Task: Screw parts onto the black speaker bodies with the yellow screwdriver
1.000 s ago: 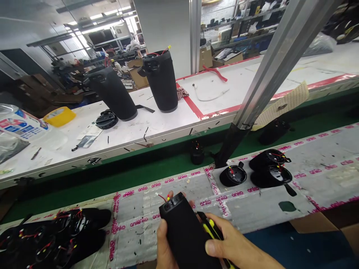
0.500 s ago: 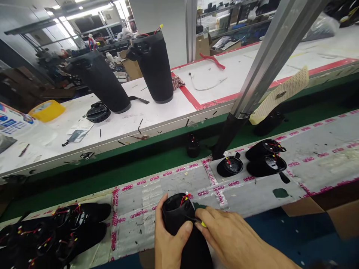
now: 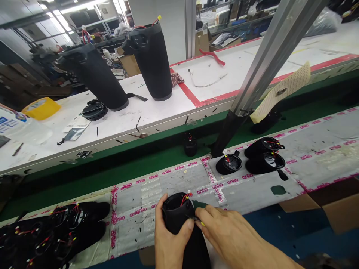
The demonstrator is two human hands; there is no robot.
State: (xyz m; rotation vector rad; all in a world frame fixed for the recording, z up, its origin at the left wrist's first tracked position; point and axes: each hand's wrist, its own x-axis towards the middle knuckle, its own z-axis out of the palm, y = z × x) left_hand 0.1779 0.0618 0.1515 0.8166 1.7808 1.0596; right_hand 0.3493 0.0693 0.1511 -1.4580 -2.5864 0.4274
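Observation:
A black cylindrical housing (image 3: 179,220) stands tilted at the bottom centre, red wires and a white connector (image 3: 189,193) showing at its open top. My left hand (image 3: 171,239) is wrapped round its left side, the thumb lying across the front. At the upper right side of the housing, my right hand (image 3: 221,228) pinches a small tool with a yellow part (image 3: 202,223); most of the tool is hidden by the fingers, and its dark end meets the housing near the rim.
Several black housings (image 3: 95,228) lie at the lower left, others (image 3: 228,164) on the taped ledge at right. Two tall ones (image 3: 154,63) stand on the white bench (image 3: 157,112) beside yellow tape (image 3: 42,107). A metal post (image 3: 263,56) rises at right.
The view has shifted slightly, so the bench things appear a little further left and higher. Both hands keep nearly the same hold on the housing.

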